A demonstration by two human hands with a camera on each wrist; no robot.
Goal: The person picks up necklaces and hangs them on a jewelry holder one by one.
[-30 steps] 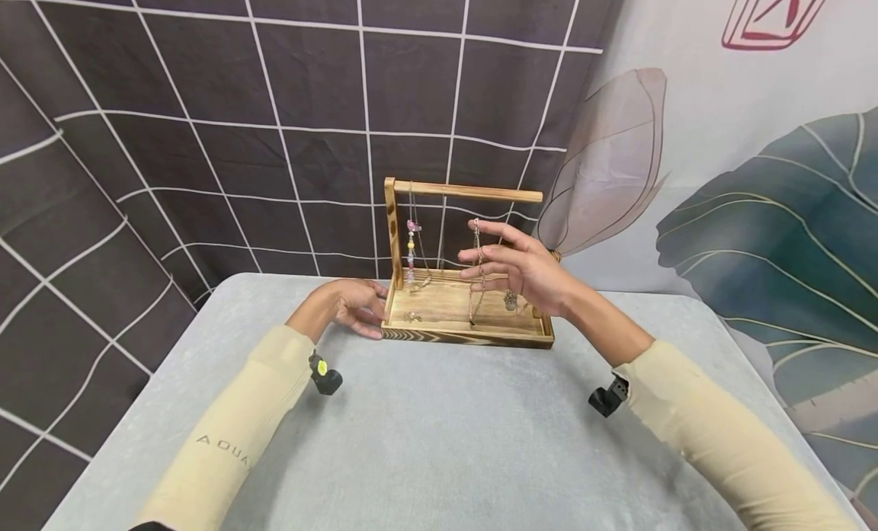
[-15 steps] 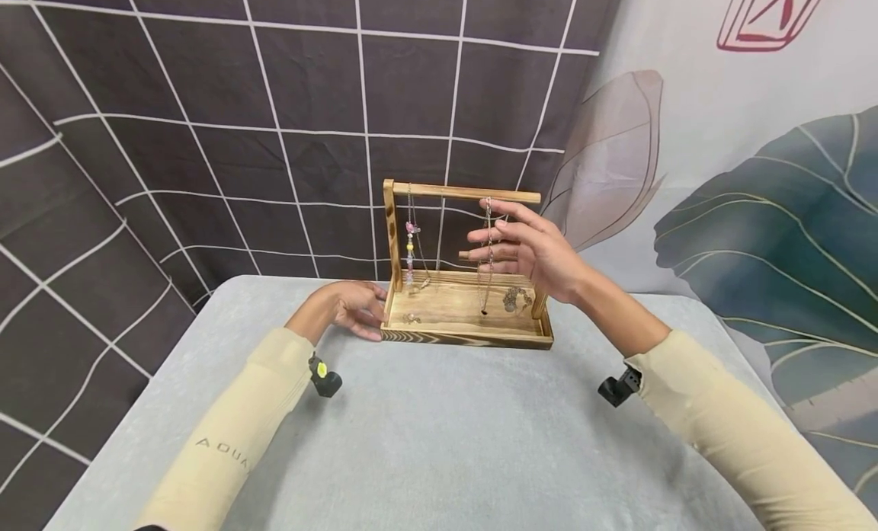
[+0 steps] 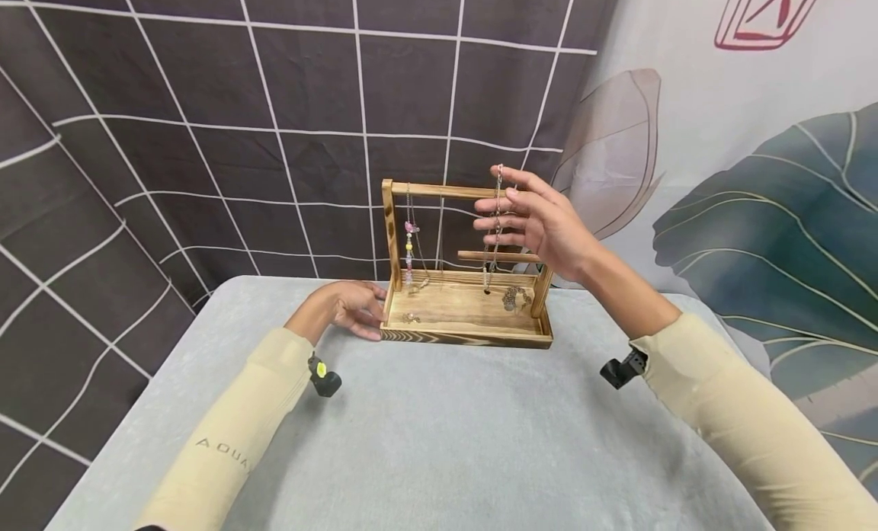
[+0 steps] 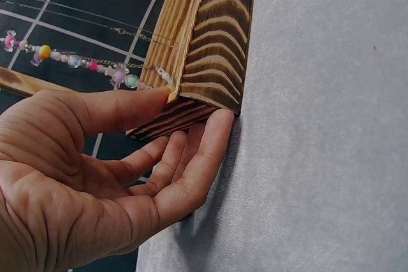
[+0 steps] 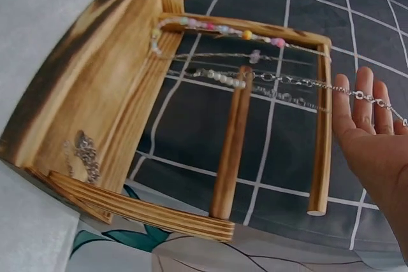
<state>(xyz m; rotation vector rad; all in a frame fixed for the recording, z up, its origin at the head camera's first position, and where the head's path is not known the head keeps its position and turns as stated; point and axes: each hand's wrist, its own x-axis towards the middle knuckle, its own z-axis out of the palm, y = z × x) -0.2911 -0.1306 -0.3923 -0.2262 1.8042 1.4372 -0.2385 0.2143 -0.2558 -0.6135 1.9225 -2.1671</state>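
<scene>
On the table stands a wooden jewelry stand (image 3: 466, 338), a shallow tray with an upper bar (image 3: 456, 190) on a post. My left hand (image 3: 355, 302) grips the tray's left end; in the left wrist view its thumb lies at the rim and its fingers against the outer side. My right hand (image 3: 552, 226) holds a silver chain necklace (image 5: 308, 83) near its index fingertip, at the height of the upper bar. The other fingers are extended. The chain hangs down past the fingers, with white beads (image 5: 220, 78) lower on it. Its held end is outside the right wrist view.
A colorful beaded necklace (image 3: 409, 247) hangs at the upper bar's left end. A lower, shorter bar (image 3: 480, 255) stands on the right post. A heaped chain (image 3: 513, 297) and a small piece of jewelry (image 3: 410, 318) lie in the tray. Behind is a dark grid-patterned curtain (image 3: 309, 74).
My right hand has risen and shifted slightly right, lifting the chain necklace from below the upper bar to above its level. The left hand stays on the tray's end.
</scene>
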